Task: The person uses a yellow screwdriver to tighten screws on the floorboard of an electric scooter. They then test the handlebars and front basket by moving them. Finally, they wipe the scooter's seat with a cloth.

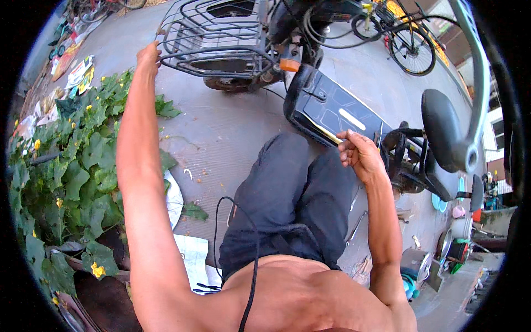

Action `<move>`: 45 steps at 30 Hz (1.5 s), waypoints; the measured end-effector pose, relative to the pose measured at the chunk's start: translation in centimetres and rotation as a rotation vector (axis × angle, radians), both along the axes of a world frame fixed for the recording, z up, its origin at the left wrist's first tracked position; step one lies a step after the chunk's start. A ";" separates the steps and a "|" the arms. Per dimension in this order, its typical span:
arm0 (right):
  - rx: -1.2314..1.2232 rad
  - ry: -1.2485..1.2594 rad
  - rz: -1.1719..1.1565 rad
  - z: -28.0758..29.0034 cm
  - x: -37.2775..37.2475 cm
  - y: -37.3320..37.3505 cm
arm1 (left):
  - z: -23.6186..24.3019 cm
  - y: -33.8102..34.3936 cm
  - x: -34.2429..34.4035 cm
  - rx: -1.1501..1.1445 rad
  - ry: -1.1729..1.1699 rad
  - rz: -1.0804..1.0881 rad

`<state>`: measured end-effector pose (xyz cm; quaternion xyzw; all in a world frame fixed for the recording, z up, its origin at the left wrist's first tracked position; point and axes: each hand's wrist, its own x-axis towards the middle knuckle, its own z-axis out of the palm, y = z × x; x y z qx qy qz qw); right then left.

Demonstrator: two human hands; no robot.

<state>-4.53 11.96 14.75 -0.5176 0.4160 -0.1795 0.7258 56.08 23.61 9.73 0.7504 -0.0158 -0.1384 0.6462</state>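
At the far left, my left hand (148, 56) has its fingers closed at the corner of a black wire basket (218, 51) on an electric scooter. My right hand (360, 156) is over the near edge of the scooter's dark footboard (340, 105), fingers curled together. The end of a thin pale-yellow strip (323, 131) along that edge meets its fingertips; whether they grip it or only pass over it cannot be made out. An orange reflector (289, 65) sits between basket and footboard. The scooter's black saddle (441, 130) is to the right of my right hand.
Leafy vines with yellow flowers (77, 177) spread along the left. A wrench (357, 227) lies on the ground beside my right leg. Pots and basins (417, 264) stand at the lower right. A bicycle (412, 50) is at the far right. A black cable (255, 260) hangs before my body.
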 end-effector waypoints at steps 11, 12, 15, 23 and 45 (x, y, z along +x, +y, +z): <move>-0.044 -0.054 -0.121 -1.1 -7.7 -0.7 | 2.3 -0.4 -14.9 0.371 -0.978 0.027; -0.110 -0.036 -0.160 -1.0 -8.3 -0.8 | 1.9 -0.9 -16.3 0.332 -1.069 -0.013; -0.266 0.010 -0.289 0.0 -10.9 -2.7 | 1.7 -2.3 -19.0 0.393 -1.121 0.028; -1.599 0.659 -0.704 5.6 -18.2 -11.5 | 0.9 -6.1 -21.6 0.395 -0.955 0.036; -1.945 1.037 -0.669 8.4 -19.0 -17.7 | 0.5 -10.1 -10.4 0.720 -1.337 -0.025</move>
